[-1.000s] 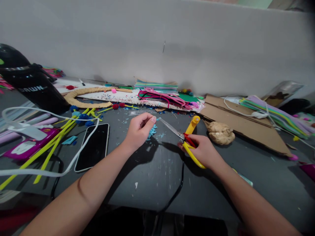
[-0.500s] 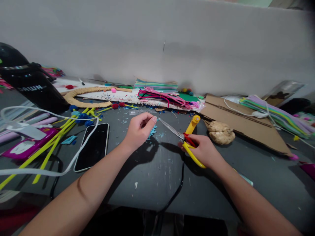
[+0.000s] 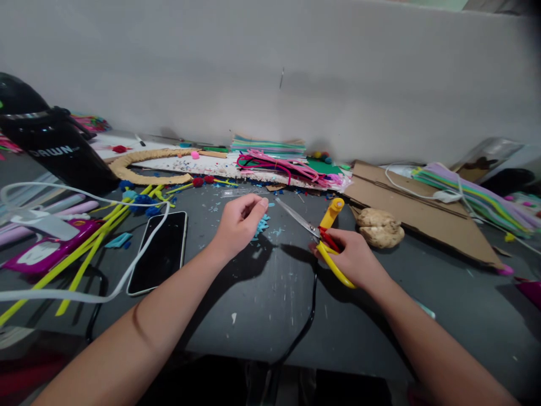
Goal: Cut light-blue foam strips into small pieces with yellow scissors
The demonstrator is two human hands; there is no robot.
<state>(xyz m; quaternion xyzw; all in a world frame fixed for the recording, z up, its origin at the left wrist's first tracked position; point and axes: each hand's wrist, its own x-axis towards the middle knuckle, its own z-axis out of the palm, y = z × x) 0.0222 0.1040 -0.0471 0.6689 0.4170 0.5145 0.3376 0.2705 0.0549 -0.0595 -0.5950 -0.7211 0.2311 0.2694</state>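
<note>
My right hand (image 3: 350, 256) is wrapped round the handles of a pair of scissors (image 3: 332, 256), yellow and red at the grips. Their metal blades point up and left, the tips a short way from my left fingertips. My left hand (image 3: 243, 223) is closed in a pinch above the dark table; whatever it holds is too small or hidden to name. Under its fingers lies a small heap of light blue clippings (image 3: 262, 225), with finer bits scattered around. A yellow plastic piece (image 3: 332, 211) stands just behind the scissors, its lower part hidden by my right hand.
Left: a phone (image 3: 163, 254), a white cable (image 3: 139, 256), yellow pipe cleaners (image 3: 91, 256) and a black bottle (image 3: 59, 141). Behind: a tan wrapped ring (image 3: 122, 169) and pink pipe cleaners (image 3: 279, 164). Right: a pale lumpy ball (image 3: 380, 228) and cardboard (image 3: 422, 214). A black cord (image 3: 302, 332) crosses the front.
The scissors have drawn slightly right and away from my left fingertips, along with my right hand. My left hand has hardly moved.
</note>
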